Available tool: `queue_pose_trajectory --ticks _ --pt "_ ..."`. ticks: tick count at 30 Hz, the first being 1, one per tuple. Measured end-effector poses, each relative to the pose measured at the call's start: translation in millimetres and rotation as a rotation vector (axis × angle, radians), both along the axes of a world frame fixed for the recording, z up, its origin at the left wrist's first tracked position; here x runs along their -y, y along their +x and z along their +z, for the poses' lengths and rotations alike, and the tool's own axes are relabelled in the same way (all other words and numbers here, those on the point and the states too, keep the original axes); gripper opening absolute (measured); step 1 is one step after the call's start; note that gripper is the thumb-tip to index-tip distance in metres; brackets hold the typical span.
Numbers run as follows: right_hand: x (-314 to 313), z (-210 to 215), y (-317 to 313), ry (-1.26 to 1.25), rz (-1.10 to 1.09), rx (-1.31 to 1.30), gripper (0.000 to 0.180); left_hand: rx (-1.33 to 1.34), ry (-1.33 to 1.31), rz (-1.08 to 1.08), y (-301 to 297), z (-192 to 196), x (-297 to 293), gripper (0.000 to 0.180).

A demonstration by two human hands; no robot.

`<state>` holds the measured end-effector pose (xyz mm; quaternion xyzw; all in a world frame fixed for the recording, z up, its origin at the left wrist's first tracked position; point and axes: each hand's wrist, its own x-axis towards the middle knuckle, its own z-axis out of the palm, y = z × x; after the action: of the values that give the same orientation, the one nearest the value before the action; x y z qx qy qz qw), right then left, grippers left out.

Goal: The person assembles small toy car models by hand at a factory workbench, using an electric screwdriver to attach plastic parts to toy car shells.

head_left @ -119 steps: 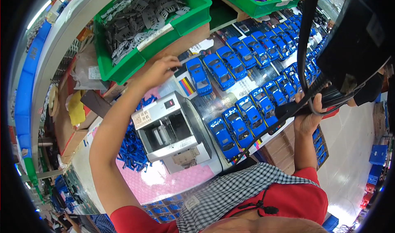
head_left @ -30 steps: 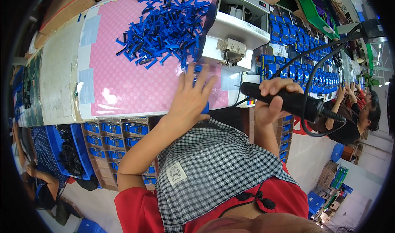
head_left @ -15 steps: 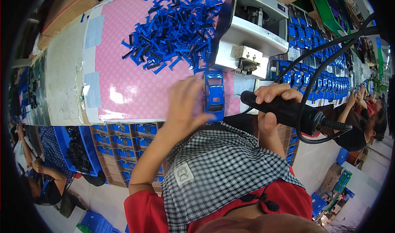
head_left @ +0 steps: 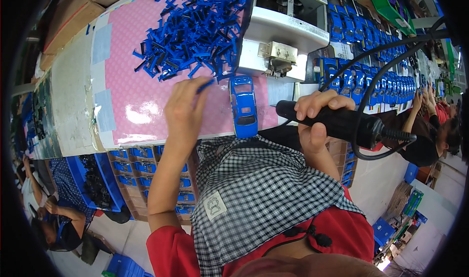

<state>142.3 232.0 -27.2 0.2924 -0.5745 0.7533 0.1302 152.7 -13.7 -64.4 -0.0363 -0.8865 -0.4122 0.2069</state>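
Observation:
A blue toy car body [head_left: 244,108] lies on the pink mat [head_left: 146,93] near the table's front edge, in front of a silver machine. My left hand [head_left: 184,108] is left of the car, apart from it, with a small blue plastic part [head_left: 205,86] pinched between thumb and fingers. Just beyond it is a big heap of similar blue and black parts [head_left: 195,35]. My right hand [head_left: 320,118] is wrapped round a black corded electric screwdriver [head_left: 342,125], its tip end pointing left toward the car.
The silver machine [head_left: 281,37] stands behind the car. Rows of blue car bodies [head_left: 364,84] fill the right side. The screwdriver's black cable [head_left: 371,98] loops there. Below the table edge are a divided box of car bodies [head_left: 129,167] and a blue bin [head_left: 73,172]. People sit at both sides.
My left hand has moved left, away from the car body, and a small blue part now shows in its fingers. The right hand still holds the screwdriver. The whole view has shifted slightly.

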Motion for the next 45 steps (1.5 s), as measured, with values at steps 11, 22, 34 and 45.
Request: queue_pose_trajectory --ticks 11,22,34,45 --pt "-15 -5 -2 -0.009 0.047 -0.075 0.065 0.091 0.112 -0.219 -2 9 -49 0.017" --pt "-32 1 7 0.157 -0.063 -0.029 0.056 0.043 -0.128 -0.307 -16 9 -63 0.015" --pt "-43 0 9 0.156 -0.032 -0.080 0.052 0.255 -0.007 -0.269 -22 23 -72 0.016" --pt "-34 -7 7 0.072 -0.047 -0.094 0.056 0.110 -0.198 -0.383 -15 14 -67 0.032"
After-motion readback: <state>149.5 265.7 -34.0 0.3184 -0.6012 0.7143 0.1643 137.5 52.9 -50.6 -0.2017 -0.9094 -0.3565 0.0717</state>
